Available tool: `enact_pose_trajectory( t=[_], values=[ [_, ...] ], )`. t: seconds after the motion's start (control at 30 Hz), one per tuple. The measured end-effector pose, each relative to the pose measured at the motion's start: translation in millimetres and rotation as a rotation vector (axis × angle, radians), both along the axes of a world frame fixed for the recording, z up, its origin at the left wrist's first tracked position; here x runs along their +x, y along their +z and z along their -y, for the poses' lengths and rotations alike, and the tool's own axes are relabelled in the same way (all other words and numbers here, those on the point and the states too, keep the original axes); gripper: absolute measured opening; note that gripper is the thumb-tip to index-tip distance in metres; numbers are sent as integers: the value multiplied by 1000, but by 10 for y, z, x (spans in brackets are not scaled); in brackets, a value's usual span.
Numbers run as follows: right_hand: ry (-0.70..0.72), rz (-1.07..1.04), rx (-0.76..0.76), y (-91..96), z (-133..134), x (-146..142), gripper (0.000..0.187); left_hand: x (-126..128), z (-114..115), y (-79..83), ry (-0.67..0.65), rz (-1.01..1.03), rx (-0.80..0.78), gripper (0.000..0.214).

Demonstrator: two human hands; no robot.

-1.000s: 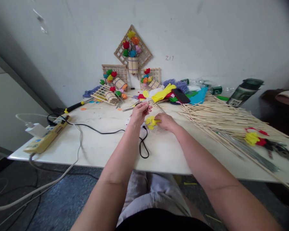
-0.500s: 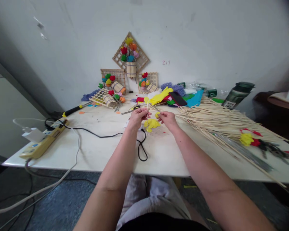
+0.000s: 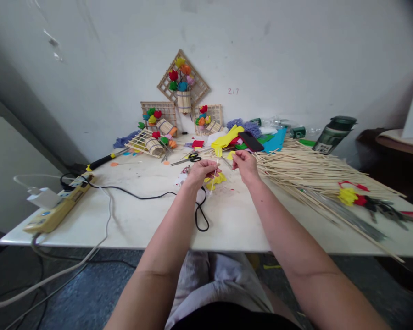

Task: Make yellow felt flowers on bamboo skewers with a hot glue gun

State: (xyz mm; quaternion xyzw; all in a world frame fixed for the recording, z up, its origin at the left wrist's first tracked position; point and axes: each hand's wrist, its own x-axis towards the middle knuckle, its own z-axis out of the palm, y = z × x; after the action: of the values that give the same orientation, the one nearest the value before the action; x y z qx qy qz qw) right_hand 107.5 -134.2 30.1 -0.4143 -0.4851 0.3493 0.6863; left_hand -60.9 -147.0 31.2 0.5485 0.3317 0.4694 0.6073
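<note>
My left hand (image 3: pixel 204 171) pinches a thin pale stick (image 3: pixel 213 179) held at a slant above the table, with a small yellow piece (image 3: pixel 219 151) at its upper end. A yellow petal-like piece (image 3: pixel 231 156) sits between the fingertips of my right hand (image 3: pixel 245 165), a little to the right of the stick and apart from it. Below and between the hands lies a loose pile of yellow pieces (image 3: pixel 217 181), partly covered by my left fingers. Black-handled scissors (image 3: pixel 189 159) rest just beyond my left hand.
Stick lattices with colourful flowers (image 3: pixel 183 82) stand against the wall. Many thin wooden sticks (image 3: pixel 313 167) cover the table's right side, near a dark green bottle (image 3: pixel 335 134). A phone (image 3: pixel 250 141) lies on coloured fabric. At left is a power strip (image 3: pixel 60 206) with cables.
My right hand has moved up and slightly right with the yellow piece. My left hand has lowered a little, and the stick now tilts. The view has shifted slightly.
</note>
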Motion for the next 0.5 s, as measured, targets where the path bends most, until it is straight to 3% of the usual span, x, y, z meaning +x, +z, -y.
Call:
enact_pose_trajectory(
  t=[0.23, 0.5],
  values=[
    [65, -83, -17, 79, 55, -37, 29, 37, 26, 4, -42, -32, -11, 34],
    [33, -196, -16, 169, 108, -21, 24, 56, 55, 34, -21, -69, -7, 33]
  ],
)
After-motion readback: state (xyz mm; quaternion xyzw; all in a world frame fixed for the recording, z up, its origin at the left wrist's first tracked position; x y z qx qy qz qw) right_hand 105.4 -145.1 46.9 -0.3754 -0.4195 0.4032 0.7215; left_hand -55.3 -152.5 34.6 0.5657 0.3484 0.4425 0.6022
